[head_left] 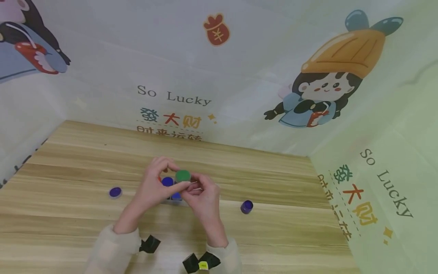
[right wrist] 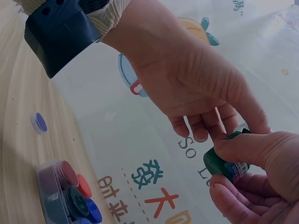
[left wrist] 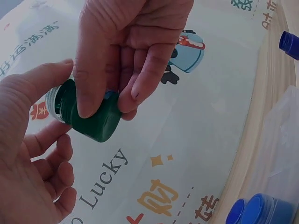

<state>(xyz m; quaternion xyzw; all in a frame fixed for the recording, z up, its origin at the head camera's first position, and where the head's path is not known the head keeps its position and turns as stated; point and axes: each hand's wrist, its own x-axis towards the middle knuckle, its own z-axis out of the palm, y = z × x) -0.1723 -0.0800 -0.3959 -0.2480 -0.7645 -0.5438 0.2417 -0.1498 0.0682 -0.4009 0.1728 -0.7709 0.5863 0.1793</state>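
Both hands are on a small paint jar with green paint (left wrist: 100, 123), held above the table. In the left wrist view my left hand (head_left: 155, 186) pinches the jar's pale-rimmed lid (left wrist: 52, 103) between thumb and forefinger. My right hand (head_left: 206, 196) grips the green body from the other side, its thumb along the wall. From the head view the green top faces up between the fingertips. Below and behind the hands sits a clear plastic tray (right wrist: 44, 196) of paint jars, partly hidden; a dark red jar (right wrist: 68, 173) and a blue jar (head_left: 167, 181) show in it.
On the wooden table (head_left: 287, 236), a blue round lid (head_left: 115, 192) with a pale rim lies left of the hands. A small dark blue jar (head_left: 246, 207) stands to the right. A printed cloth (head_left: 246, 83) rises around the table's back and sides.
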